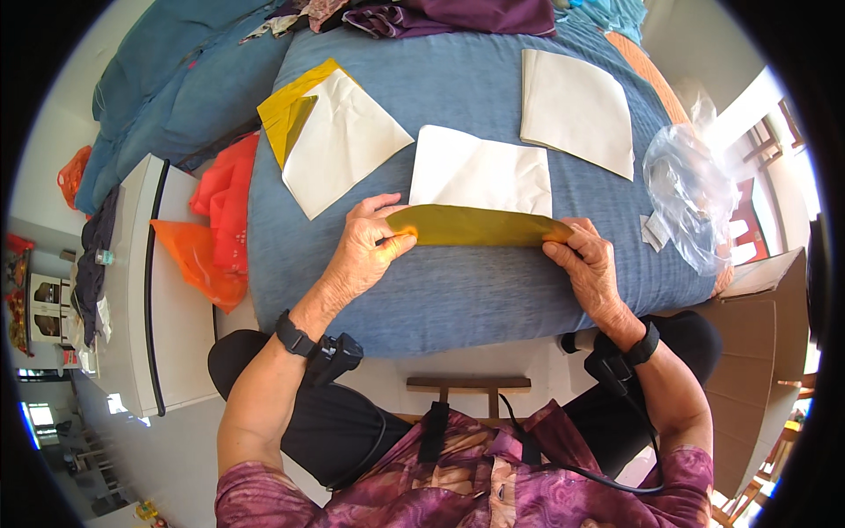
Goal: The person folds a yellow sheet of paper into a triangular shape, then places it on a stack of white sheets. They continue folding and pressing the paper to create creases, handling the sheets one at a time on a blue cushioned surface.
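Note:
Between my two hands stretches a gold foil sheet (pixel 478 226), its long side facing me. My left hand (pixel 370 241) pinches its left end between thumb and fingers, the index finger pointing outward. At the right end, the thumb and bent fingers of my right hand (pixel 584 254) grip it. Just behind the foil lies a white paper sheet (pixel 482 168), its near edge hidden by the gold. Farther left, a white sheet (pixel 340 145) rests partly over gold foil (pixel 277 119), one gold corner folded over. A stack of off-white paper (pixel 574 109) sits at the far right.
Blue cloth (pixel 422 303) covers the work surface. A clear plastic bag (pixel 690 198) lies at its right edge, above a cardboard box (pixel 746 369). Purple fabric (pixel 475 16) is bunched at the back. Orange and red bags (pixel 204 257) hang beside a white cabinet (pixel 135 297) on the left.

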A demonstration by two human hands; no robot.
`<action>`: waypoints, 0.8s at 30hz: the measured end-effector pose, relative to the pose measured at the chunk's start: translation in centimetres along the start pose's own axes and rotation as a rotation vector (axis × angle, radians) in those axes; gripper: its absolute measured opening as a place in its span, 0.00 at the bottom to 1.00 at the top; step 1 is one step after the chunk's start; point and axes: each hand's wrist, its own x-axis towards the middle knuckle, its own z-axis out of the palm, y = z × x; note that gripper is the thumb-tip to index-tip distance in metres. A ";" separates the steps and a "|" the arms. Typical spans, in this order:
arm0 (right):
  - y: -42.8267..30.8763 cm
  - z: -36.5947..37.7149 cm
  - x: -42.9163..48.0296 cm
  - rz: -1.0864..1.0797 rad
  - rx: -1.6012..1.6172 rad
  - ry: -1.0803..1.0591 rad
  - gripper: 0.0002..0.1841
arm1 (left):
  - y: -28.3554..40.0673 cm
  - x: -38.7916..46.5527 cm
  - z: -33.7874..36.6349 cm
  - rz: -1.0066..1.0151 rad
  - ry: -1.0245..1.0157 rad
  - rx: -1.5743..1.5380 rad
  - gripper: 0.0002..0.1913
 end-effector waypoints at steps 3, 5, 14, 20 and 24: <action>0.2 0.2 0.2 -0.050 -0.093 0.006 0.08 | -0.3 0.4 0.4 -0.017 0.054 -0.013 0.08; 0.2 0.2 0.3 -0.065 -0.150 0.005 0.09 | -0.6 0.7 0.6 -0.021 0.061 0.004 0.07; 0.3 0.5 0.2 -0.042 -0.219 0.011 0.10 | -0.8 1.5 0.0 0.015 0.036 0.070 0.11; 0.5 0.5 0.4 -0.030 -0.235 0.006 0.11 | -0.8 1.4 -0.3 -0.017 0.017 0.034 0.12; 0.6 0.6 0.5 -0.033 -0.236 0.002 0.10 | -0.6 1.4 -0.5 -0.001 0.001 0.034 0.10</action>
